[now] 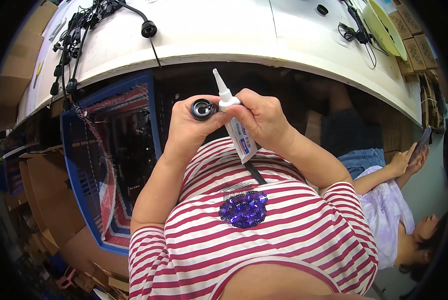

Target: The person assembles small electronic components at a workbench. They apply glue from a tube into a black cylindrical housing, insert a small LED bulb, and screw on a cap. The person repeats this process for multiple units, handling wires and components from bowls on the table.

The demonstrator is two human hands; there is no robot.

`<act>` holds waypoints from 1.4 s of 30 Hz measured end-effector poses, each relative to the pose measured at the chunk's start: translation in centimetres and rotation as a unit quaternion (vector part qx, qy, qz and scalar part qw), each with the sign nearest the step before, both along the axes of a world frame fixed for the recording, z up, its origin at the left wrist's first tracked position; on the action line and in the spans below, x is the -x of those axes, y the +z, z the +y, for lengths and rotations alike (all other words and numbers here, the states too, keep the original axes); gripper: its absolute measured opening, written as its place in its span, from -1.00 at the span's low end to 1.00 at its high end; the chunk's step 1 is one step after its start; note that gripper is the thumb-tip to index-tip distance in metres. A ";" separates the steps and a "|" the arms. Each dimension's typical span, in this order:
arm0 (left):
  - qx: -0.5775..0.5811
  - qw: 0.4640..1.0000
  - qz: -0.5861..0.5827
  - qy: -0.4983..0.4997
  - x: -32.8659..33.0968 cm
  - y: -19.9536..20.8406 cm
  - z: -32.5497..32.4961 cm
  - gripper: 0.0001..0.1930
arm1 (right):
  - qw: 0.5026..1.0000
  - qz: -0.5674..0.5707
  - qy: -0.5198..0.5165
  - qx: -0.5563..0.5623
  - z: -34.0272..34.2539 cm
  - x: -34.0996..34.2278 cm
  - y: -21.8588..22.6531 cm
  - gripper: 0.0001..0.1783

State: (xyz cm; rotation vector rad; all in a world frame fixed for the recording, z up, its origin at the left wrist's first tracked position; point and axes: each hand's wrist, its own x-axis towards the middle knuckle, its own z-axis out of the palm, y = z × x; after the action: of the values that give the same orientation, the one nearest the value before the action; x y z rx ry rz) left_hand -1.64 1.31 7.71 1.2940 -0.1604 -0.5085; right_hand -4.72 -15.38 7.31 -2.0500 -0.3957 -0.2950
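Held upright in front of my chest is a white squeeze tube [241, 140] with a long tapered nozzle [218, 80] pointing up. My right hand [265, 116] is closed around its upper part, fingers and thumb just below the nozzle's base. My left hand [189, 125] grips a round black lamp socket [202, 109], its open end turned upward and its inside partly shiny. The left thumb reaches across to the tube's collar, so both hands meet there. A black cord [254, 173] shows below the tube; where it leads is hidden.
The white worktable [214, 35] lies ahead, with a black socket cord [148, 30], tangled black cables [79, 40] and a yellow-green bowl [384, 30]. A blue crate [79, 170] with a striped liner stands at left. Another person [389, 210] sits at right holding a phone [420, 144].
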 end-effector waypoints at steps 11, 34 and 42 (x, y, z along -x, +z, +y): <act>-0.001 1.000 -0.005 -0.017 -0.1 -0.2 -0.7 -0.86 | 0.999 0.020 0.008 -0.041 -0.5 0.2 -0.1 -0.74; -0.107 0.975 -0.192 -0.035 -2.2 -0.8 -1.0 -0.81 | 0.729 0.466 0.178 -0.468 -3.2 0.1 4.4 -0.70; -0.092 0.969 -0.224 -0.037 -2.0 -1.2 -0.9 -0.86 | 0.713 0.515 0.142 -0.454 -2.3 0.5 4.6 -0.68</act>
State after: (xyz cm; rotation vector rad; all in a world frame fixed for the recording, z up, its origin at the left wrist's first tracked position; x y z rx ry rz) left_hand 0.32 0.40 6.56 1.5772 -0.5503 -0.2897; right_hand -5.21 -17.71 11.96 -0.8847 0.1544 0.7285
